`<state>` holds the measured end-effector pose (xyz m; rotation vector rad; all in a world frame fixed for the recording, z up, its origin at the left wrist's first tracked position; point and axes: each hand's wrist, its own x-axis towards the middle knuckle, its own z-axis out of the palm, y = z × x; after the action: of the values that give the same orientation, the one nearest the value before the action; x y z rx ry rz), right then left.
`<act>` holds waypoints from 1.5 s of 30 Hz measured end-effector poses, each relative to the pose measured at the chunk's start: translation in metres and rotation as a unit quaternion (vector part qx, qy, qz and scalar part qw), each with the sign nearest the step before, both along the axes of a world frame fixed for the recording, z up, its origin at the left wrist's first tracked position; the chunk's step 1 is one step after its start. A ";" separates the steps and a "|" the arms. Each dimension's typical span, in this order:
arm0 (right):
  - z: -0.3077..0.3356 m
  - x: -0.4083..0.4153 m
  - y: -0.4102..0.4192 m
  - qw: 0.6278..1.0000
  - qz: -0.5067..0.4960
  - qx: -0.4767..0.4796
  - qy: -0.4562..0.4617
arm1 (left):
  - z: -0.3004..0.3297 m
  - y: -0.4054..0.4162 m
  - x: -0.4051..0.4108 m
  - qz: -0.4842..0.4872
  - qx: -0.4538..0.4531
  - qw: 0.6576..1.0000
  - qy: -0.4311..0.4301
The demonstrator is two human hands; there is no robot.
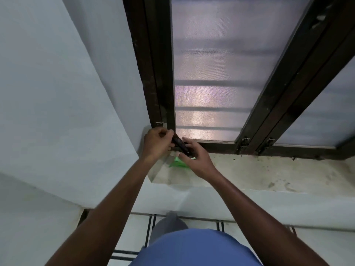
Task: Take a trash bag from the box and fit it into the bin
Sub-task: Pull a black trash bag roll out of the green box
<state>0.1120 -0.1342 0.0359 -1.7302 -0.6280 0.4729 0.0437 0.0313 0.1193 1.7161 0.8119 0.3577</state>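
Both my hands meet at the left end of a concrete window sill [259, 175]. My left hand [156, 144] pinches the upper end of a dark, rolled trash bag [180, 145]. My right hand [194, 158] holds the roll's lower end, fingers curled around it. Under my right hand a green box [177, 163] lies on the sill, mostly hidden by the hand. No bin is in view.
A dark-framed window with frosted panes [211, 73] rises behind the sill. A pale wall [67, 93] closes in on the left. Below are a tiled floor with dark lines [134, 237], my blue shirt and one grey trouser leg.
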 end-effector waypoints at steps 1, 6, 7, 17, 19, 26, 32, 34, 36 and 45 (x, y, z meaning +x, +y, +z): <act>0.002 -0.001 -0.001 1.000 -0.019 0.017 0.001 | -0.001 -0.001 0.000 0.003 -0.041 0.999 -0.014; 0.015 -0.007 -0.002 0.994 -0.080 0.029 0.066 | -0.014 -0.011 -0.003 -0.051 -0.123 0.991 -0.014; 0.017 -0.008 -0.003 0.993 -0.084 0.023 0.076 | -0.017 -0.013 -0.004 -0.054 -0.123 0.991 -0.012; 0.027 -0.011 -0.008 0.985 -0.151 0.061 0.064 | -0.022 -0.026 -0.006 -0.054 -0.266 0.961 -0.051; 0.031 -0.010 -0.010 0.981 -0.166 0.068 0.079 | -0.022 -0.024 -0.008 -0.054 -0.309 0.949 -0.044; 0.040 -0.016 -0.013 0.976 -0.170 0.086 0.103 | -0.016 -0.029 -0.011 -0.105 -0.345 0.932 -0.042; 0.046 -0.012 -0.015 0.957 -0.210 0.099 0.173 | -0.011 -0.024 -0.017 -0.040 -0.472 0.879 -0.054; 0.044 -0.015 -0.018 0.956 -0.214 0.086 0.181 | -0.010 -0.025 -0.017 -0.054 -0.442 0.893 -0.064; 0.042 -0.018 -0.021 0.953 -0.224 0.073 0.190 | -0.012 -0.025 -0.017 -0.056 -0.434 0.896 -0.071; 0.057 -0.021 -0.033 0.955 -0.243 -0.098 0.137 | -0.018 -0.020 -0.023 -0.095 -0.369 0.924 -0.039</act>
<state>0.0909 -0.1675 0.0925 -1.8836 0.0531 0.4228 0.0211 0.0115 0.1009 1.0475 0.6044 -0.0256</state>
